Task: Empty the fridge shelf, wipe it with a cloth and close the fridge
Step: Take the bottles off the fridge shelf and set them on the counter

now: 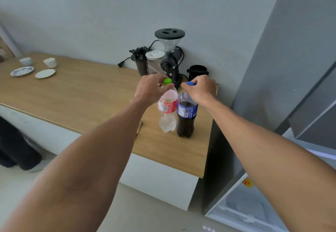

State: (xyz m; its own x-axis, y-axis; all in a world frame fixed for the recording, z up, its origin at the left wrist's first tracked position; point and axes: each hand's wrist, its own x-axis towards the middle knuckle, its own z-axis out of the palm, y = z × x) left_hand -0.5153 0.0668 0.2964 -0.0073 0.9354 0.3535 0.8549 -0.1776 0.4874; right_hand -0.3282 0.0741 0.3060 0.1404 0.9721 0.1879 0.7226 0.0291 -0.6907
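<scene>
Two plastic bottles stand side by side on the wooden counter (76, 93), near its right end. The clear bottle (167, 111) has a green cap and a pink label; my left hand (151, 88) grips it at the neck just under the cap. The dark cola bottle (186, 117) has a blue cap and blue label; my right hand (201, 88) pinches its top. The grey fridge (283, 53) rises at the right, and its open door (241, 208) shows at the lower right. No cloth is in sight.
A black coffee grinder (170, 53) with its cord, a dark jar (141, 62) and a black cup (197, 72) stand against the wall behind the bottles. Two white cups (50, 62) and two saucers (44, 73) sit at the counter's far left.
</scene>
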